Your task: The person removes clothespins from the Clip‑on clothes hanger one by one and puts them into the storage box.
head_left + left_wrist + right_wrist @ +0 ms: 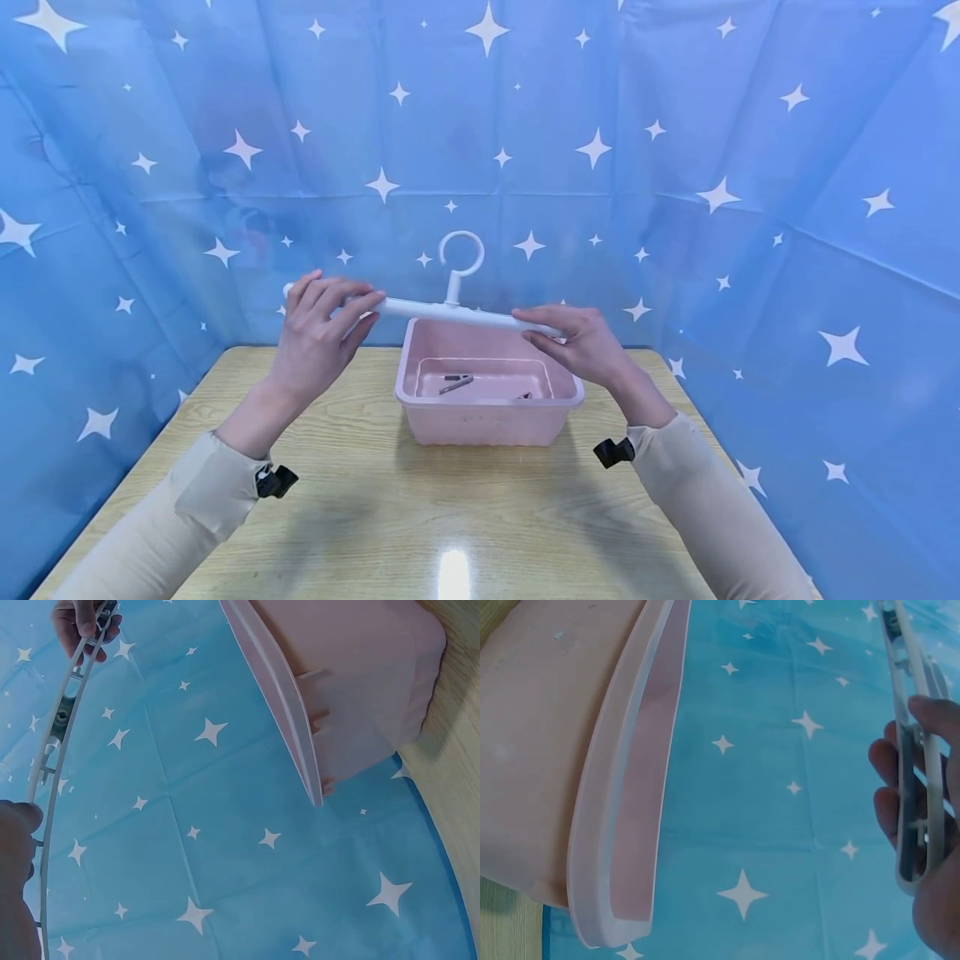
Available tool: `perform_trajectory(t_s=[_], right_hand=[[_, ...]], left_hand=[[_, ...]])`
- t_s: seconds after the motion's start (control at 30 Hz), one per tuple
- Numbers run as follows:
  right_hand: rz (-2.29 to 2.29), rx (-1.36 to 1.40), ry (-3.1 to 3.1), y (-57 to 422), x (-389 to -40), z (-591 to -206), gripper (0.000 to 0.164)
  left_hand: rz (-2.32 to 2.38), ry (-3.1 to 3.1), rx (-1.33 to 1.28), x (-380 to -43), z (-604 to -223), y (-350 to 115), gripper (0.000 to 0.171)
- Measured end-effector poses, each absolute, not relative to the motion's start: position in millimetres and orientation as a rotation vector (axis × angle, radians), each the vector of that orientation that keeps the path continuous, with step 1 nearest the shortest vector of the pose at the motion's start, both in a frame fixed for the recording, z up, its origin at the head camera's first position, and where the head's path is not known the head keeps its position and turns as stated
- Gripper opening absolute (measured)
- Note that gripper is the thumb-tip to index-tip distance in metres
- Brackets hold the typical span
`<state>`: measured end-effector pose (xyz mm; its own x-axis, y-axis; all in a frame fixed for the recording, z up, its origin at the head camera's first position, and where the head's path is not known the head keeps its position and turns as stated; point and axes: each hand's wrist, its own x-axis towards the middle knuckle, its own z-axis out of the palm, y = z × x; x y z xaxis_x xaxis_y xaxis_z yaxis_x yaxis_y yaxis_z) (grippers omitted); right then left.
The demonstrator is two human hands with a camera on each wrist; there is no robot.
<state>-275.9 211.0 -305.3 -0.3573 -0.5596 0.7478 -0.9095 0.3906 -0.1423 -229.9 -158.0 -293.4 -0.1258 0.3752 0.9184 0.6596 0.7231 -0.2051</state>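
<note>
A white hanger (pixel 420 309) with a round hook on top is held up in the air over a pink plastic bin (pixel 487 425), tilted slightly down to the right. My left hand (pixel 318 333) pinches its left part between fingers and thumb. At the other end, my right hand (pixel 588 346) grips it with the thumb below. From the right wrist, the hanger (pixel 934 780) shows a hollow, ribbed underside, with fingers curled around it. Inside the bin lie a small dark-and-grey clip-like piece (pixel 456 384) and another small piece (pixel 524 396), mostly hidden by the front wall.
The bin stands toward the back of a wood-grain table (pixel 337 500). Blue cloth (pixel 525 125) with white stars hangs behind the table and on both sides. A black wrist device (pixel 613 452) sits at the right cuff and another (pixel 277 482) at the left.
</note>
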Motion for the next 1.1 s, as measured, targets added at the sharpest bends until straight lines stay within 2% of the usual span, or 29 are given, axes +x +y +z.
perform_trajectory(t_s=[1.1], right_hand=[[0.647, 1.229, -2.278, 216.4, -244.0, -317.0, 0.034]], left_hand=[[-0.383, -2.01, -0.926, -205.2, -322.4, -168.6, 0.039]])
